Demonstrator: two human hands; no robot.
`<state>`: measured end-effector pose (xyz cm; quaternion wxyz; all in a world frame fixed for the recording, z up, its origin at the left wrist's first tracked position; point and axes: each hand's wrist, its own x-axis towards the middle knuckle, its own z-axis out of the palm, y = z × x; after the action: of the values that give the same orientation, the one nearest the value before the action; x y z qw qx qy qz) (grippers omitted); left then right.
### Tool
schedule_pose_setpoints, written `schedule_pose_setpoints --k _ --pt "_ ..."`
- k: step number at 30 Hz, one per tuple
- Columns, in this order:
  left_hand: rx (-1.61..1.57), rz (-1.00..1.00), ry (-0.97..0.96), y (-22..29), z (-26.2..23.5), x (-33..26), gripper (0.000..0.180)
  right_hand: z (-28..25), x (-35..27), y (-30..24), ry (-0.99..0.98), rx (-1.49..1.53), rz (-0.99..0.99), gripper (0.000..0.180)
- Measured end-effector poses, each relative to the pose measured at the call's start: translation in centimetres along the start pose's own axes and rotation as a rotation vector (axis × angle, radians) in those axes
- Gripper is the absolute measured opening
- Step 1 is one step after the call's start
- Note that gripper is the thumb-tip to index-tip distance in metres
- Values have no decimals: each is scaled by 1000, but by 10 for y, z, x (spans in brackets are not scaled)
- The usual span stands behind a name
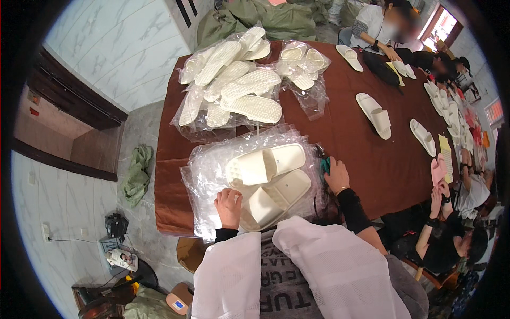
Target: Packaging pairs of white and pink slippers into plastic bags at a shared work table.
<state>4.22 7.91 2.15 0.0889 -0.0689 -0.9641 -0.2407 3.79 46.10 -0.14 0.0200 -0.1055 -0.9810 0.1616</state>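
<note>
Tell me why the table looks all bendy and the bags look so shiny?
Head view: the fisheye lens curves the brown table toward the rim and blackens the corners; light glares white off the clear plastic bags beneath the cream slippers; far people look blurry.

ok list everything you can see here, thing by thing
slippers: two, cream, on the plastic bags before the person
plastic bags: a clear stack, near table edge
bagged slippers: a clear-wrapped heap plus a smaller bundle, white, far left of table
loose slippers: several, white, along the right side
table: one, brown cloth
teal tool: one, by the right hand
co-workers: several, right side and far end
left hand: on the nearer slipper's heel
right hand: beside the bags, at the teal tool
</note>
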Motion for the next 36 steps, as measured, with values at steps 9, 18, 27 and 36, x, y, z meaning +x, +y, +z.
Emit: schedule_pose_setpoints --k 9,18,27,36 --pt "-614 -348 133 3 -26 -7 6 -22 2 3 -192 1180 223 56" --pt "-675 -320 161 22 -34 -13 4 -80 -10 -147 -22 179 -685 57" --pt "-537 -235 122 31 -37 -18 4 -37 -17 -201 194 1 -995 33" --pt "-743 -476 378 -14 -66 -46 5 -46 -13 -167 23 208 -780 45"
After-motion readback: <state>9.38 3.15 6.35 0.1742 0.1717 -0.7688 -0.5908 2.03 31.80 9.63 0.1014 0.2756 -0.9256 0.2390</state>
